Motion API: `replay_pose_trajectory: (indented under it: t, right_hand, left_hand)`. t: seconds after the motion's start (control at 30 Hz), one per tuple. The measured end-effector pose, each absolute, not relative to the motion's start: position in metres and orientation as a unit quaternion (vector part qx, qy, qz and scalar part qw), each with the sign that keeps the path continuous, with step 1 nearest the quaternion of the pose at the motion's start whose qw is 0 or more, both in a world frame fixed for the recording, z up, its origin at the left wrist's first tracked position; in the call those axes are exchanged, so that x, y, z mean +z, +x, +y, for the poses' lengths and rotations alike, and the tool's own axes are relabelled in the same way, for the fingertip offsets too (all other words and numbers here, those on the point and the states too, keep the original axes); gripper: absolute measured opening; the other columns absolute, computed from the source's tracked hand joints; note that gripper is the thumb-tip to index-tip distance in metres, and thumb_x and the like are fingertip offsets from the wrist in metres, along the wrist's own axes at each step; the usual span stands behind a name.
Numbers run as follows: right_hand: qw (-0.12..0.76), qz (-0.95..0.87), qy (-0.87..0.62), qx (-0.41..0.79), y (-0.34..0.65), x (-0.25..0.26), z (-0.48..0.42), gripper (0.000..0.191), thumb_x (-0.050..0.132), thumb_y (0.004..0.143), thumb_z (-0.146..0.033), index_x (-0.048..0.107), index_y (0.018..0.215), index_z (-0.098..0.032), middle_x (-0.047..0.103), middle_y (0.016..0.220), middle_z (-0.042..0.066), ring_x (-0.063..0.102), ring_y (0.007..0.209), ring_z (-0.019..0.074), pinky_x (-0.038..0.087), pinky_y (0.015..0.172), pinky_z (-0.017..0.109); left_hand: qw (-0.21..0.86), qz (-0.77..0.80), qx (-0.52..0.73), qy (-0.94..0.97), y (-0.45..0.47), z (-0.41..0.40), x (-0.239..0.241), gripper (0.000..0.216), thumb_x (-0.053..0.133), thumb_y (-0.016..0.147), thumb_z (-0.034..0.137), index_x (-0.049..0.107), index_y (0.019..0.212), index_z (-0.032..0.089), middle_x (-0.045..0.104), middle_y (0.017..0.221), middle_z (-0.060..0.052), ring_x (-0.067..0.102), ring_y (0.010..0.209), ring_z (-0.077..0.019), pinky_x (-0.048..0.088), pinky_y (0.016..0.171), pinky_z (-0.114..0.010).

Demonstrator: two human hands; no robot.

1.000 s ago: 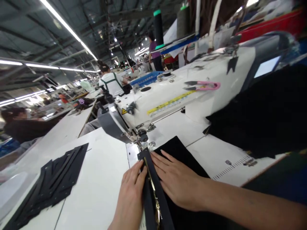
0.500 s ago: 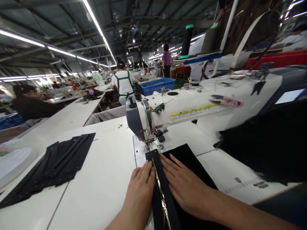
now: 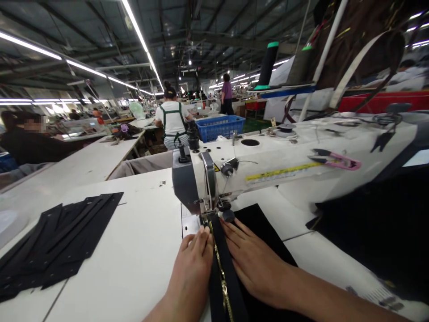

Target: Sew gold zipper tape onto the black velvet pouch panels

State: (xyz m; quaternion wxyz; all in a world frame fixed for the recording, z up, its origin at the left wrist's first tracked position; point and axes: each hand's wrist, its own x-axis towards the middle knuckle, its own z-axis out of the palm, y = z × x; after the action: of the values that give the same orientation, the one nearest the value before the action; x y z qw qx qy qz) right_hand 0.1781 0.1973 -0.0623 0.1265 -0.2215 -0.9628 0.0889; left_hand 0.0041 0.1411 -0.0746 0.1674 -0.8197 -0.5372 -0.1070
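A black fabric strip with a gold zipper (image 3: 221, 273) runs from the bottom edge up under the presser foot of a white sewing machine (image 3: 268, 165). My left hand (image 3: 192, 273) lies flat on the table, fingers stretched out along the strip's left edge. On a wider black fabric piece (image 3: 264, 228) to the strip's right rests my right hand (image 3: 256, 264), fingers spread and pointing at the needle. Both sets of fingertips sit just short of the presser foot.
A pile of black strips (image 3: 53, 243) lies on the white table (image 3: 134, 259) at left. Pink thread snips (image 3: 335, 159) rest on the machine arm. A heap of black cloth (image 3: 378, 232) sits at right. Other people work at tables behind, near a blue basket (image 3: 219, 126).
The zipper strip has fed forward under the presser foot, and both hands have slid with it toward the needle. The camera has swung left and levelled out.
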Motion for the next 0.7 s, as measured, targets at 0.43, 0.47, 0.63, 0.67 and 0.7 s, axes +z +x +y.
replay_pose_trajectory:
  t: [0.43, 0.47, 0.63, 0.67, 0.7]
  right_hand:
    - [0.109, -0.967, -0.205, 0.107, 0.177, -0.060, 0.201, 0.056, 0.039, 0.084, -0.014, 0.026, 0.138, -0.012, 0.023, 0.143, 0.012, 0.012, 0.133, 0.0247, 0.018, 0.108, 0.047]
    - [0.109, -0.966, -0.207, 0.108, 0.177, -0.060, 0.201, 0.056, 0.039, 0.084, -0.014, 0.025, 0.139, -0.012, 0.023, 0.143, 0.011, 0.011, 0.133, 0.0244, 0.018, 0.108, 0.046]
    - [0.117, -0.962, -0.213, 0.125, 0.177, -0.059, 0.200, 0.056, 0.038, 0.084, -0.013, 0.025, 0.138, -0.012, 0.024, 0.143, 0.011, 0.010, 0.133, 0.0222, 0.015, 0.109, 0.045]
    - [0.120, -0.960, -0.215, 0.130, 0.177, -0.059, 0.201, 0.056, 0.038, 0.083, -0.013, 0.025, 0.138, -0.011, 0.024, 0.143, 0.012, 0.010, 0.133, 0.0216, 0.014, 0.110, 0.044]
    - [0.123, -0.958, -0.219, 0.135, 0.177, -0.059, 0.201, 0.056, 0.038, 0.083, -0.013, 0.025, 0.138, -0.010, 0.024, 0.143, 0.013, 0.011, 0.133, 0.0212, 0.014, 0.110, 0.044]
  left_hand:
    - [0.217, -0.512, -0.107, -0.824, 0.000, 0.139, -0.083, 0.036, 0.029, 0.087, 0.011, 0.053, 0.113, 0.006, 0.056, 0.117, -0.017, 0.053, 0.109, -0.0253, 0.046, 0.086, -0.035]
    - [0.215, -0.517, -0.109, -0.821, 0.002, 0.140, -0.084, 0.036, 0.030, 0.086, 0.010, 0.053, 0.113, 0.006, 0.056, 0.118, -0.017, 0.052, 0.110, -0.0253, 0.046, 0.086, -0.036]
    - [0.235, -0.541, -0.140, -0.795, 0.007, 0.141, -0.089, 0.037, 0.027, 0.084, 0.004, 0.057, 0.107, 0.008, 0.058, 0.114, -0.016, 0.053, 0.108, -0.0245, 0.047, 0.085, -0.038]
    - [0.239, -0.532, -0.138, -0.800, 0.007, 0.141, -0.087, 0.038, 0.026, 0.085, 0.005, 0.058, 0.106, 0.007, 0.059, 0.112, -0.016, 0.054, 0.107, -0.0242, 0.048, 0.083, -0.037]
    - [0.245, -0.518, -0.137, -0.808, 0.007, 0.141, -0.085, 0.037, 0.026, 0.086, 0.005, 0.058, 0.104, 0.007, 0.060, 0.110, -0.016, 0.055, 0.104, -0.0240, 0.049, 0.082, -0.036]
